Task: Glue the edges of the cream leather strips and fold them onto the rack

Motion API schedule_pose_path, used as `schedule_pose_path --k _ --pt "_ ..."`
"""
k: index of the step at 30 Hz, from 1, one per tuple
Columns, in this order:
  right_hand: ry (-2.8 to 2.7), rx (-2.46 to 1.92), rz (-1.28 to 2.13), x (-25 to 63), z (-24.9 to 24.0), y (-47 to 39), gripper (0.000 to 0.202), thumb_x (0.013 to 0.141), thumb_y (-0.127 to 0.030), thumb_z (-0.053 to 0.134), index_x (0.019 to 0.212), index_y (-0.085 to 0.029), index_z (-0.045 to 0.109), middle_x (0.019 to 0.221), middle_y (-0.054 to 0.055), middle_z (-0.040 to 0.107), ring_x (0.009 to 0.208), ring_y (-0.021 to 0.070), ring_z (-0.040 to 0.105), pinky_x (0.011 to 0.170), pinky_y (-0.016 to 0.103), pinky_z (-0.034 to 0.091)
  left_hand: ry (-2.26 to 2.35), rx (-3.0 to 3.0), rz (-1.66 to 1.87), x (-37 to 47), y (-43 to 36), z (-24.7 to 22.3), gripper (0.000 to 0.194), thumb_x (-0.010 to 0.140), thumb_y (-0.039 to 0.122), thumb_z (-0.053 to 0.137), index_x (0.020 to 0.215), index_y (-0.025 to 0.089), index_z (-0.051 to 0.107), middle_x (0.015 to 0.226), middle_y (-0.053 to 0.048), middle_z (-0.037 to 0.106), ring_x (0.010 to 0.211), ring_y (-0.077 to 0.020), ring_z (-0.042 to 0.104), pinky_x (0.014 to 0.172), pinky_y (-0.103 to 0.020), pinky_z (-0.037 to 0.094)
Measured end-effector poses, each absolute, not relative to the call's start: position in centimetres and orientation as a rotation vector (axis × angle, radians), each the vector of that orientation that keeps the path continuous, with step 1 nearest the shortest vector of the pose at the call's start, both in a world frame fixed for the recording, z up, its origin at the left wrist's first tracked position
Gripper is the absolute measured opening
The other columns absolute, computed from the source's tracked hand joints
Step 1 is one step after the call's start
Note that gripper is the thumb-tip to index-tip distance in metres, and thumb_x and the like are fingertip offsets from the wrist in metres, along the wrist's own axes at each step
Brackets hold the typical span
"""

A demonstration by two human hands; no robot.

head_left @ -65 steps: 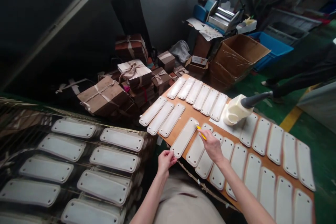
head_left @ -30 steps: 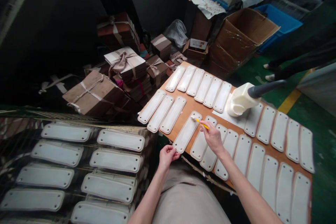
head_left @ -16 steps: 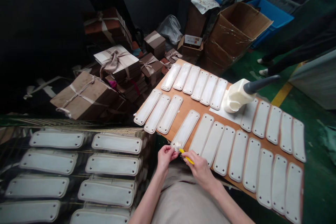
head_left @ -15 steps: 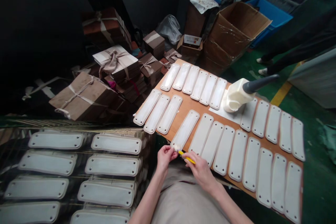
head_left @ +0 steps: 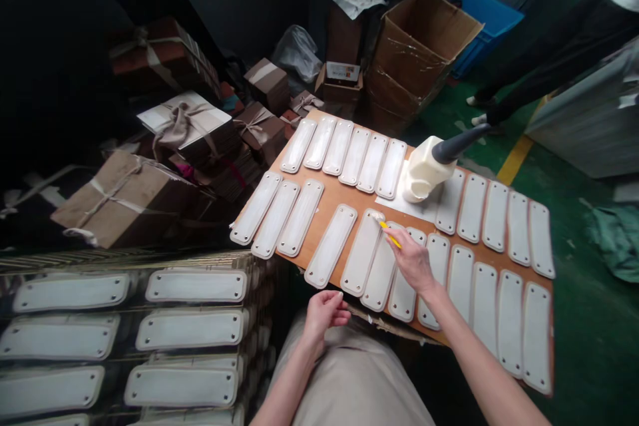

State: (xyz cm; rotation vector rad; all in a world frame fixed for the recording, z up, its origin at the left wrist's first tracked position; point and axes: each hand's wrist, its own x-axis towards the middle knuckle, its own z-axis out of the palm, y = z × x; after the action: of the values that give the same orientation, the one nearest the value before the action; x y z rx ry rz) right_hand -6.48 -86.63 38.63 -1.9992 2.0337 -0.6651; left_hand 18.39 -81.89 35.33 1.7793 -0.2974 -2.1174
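Observation:
My right hand (head_left: pixel 413 258) is closed round a small yellow-handled brush (head_left: pixel 389 233). The brush's pale, white-coated tip rests at the upper end of a white rounded strip (head_left: pixel 363 256) with dark holes at its corners. Left of that strip lies a similar one (head_left: pixel 330 246) with a streaky, wet-looking surface. My left hand (head_left: pixel 325 313) hovers just off the board's near edge, thumb and forefinger pinched; whether anything is between them I cannot make out. Both strips lie on a brown board (head_left: pixel 322 213) among several others in two rows.
A cream plastic bottle (head_left: pixel 426 170) with a dark handle sticking out stands on white paper on the board. Stacked racks of similar strips (head_left: pixel 197 286) fill the lower left. Beyond are tied bundles (head_left: pixel 120 196), a large carton (head_left: pixel 419 46), and a person's legs (head_left: pixel 554 66).
My right hand has carried the brush up and right from the left strip's near end to the neighbouring strip's far end. My left hand has drawn back off the board. The view has shifted rightward.

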Motion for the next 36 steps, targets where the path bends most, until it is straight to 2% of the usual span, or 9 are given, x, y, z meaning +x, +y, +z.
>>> schedule_pose_path --k 4,9,13,19,22,25,29,33,36 --pt "2.014 -2.053 -0.524 -5.2 37.8 -85.1 0.029 0.101 -0.032 0.039 0.115 -0.019 0.061 0.098 0.007 0.068 0.078 0.0176 0.066 0.064 0.026 0.047 -0.252 1.870 -2.016 16.2 -82.3 35.2 0.014 0.079 0.017 0.070 0.071 0.008 0.062 0.063 -0.010 0.070 0.048 -0.0144 0.066 0.045 -0.020 0.055" --pt "1.842 -1.978 -0.545 -1.6 39.0 -80.2 0.031 0.102 -0.029 0.034 0.116 -0.019 0.059 0.094 0.008 0.067 0.080 0.0182 0.065 0.069 0.027 0.049 -0.229 1.892 -1.954 15.8 -82.2 34.9 0.015 0.084 0.015 0.063 0.070 0.009 0.061 0.061 -0.009 0.069 0.050 -0.0128 0.067 0.047 -0.019 0.055" --pt "1.629 -1.728 -0.571 0.4 41.1 -77.3 0.028 0.102 -0.031 0.036 0.114 -0.023 0.060 0.098 0.006 0.067 0.083 0.0173 0.066 0.072 0.028 0.052 -0.228 1.875 -1.936 15.8 -81.8 35.0 0.013 0.085 0.013 0.061 0.072 0.010 0.061 0.063 -0.008 0.070 0.052 -0.0126 0.068 0.050 -0.019 0.057" --pt "1.596 -1.318 -0.745 -2.4 40.0 -80.5 0.029 0.099 -0.041 0.041 0.107 -0.023 0.062 0.094 0.003 0.070 0.067 0.0160 0.067 0.066 0.028 0.054 -0.307 1.877 -1.894 15.8 -81.6 35.0 0.015 0.081 0.017 0.067 0.070 0.011 0.060 0.060 -0.007 0.069 0.047 -0.0131 0.066 0.045 -0.020 0.055" --pt "1.748 -1.399 -0.859 -5.3 38.4 -84.0 0.030 0.097 -0.043 0.043 0.106 -0.023 0.063 0.094 0.004 0.070 0.069 0.0179 0.069 0.066 0.030 0.054 -0.341 1.893 -1.881 15.8 -81.7 35.0 0.017 0.079 0.020 0.071 0.069 0.011 0.059 0.059 -0.006 0.068 0.046 -0.0135 0.065 0.043 -0.020 0.054" --pt "1.878 -1.601 -0.929 -7.3 38.0 -86.9 0.030 0.098 -0.042 0.043 0.109 -0.023 0.063 0.102 0.006 0.069 0.079 0.0189 0.069 0.074 0.031 0.053 -0.349 1.894 -1.882 15.8 -81.6 35.1 0.016 0.080 0.019 0.068 0.070 0.011 0.059 0.059 -0.006 0.068 0.046 -0.0137 0.065 0.043 -0.020 0.054" --pt "1.961 -1.869 -0.802 -7.0 38.3 -87.7 0.030 0.100 -0.036 0.041 0.115 -0.021 0.062 0.105 0.007 0.067 0.094 0.0205 0.065 0.079 0.029 0.050 -0.321 1.873 -1.888 15.7 -81.5 35.2 0.014 0.083 0.017 0.065 0.074 0.012 0.056 0.062 -0.007 0.069 0.050 -0.0152 0.068 0.044 -0.021 0.055" --pt "1.839 -2.036 -0.541 -4.0 38.0 -84.3 0.030 0.101 -0.029 0.038 0.115 -0.020 0.062 0.097 0.008 0.067 0.082 0.0180 0.064 0.070 0.026 0.048 -0.292 1.843 -1.895 15.7 -81.4 35.1 0.013 0.085 0.016 0.062 0.076 0.012 0.055 0.065 -0.008 0.070 0.053 -0.0149 0.069 0.048 -0.021 0.056" --pt "1.632 -2.039 -0.452 -1.7 38.8 -80.5 0.031 0.101 -0.028 0.036 0.116 -0.021 0.062 0.095 0.008 0.066 0.080 0.0172 0.063 0.071 0.026 0.048 -0.275 1.836 -1.905 15.9 -81.3 35.1 0.013 0.086 0.016 0.062 0.076 0.013 0.055 0.065 -0.008 0.071 0.054 -0.0148 0.069 0.050 -0.021 0.057"
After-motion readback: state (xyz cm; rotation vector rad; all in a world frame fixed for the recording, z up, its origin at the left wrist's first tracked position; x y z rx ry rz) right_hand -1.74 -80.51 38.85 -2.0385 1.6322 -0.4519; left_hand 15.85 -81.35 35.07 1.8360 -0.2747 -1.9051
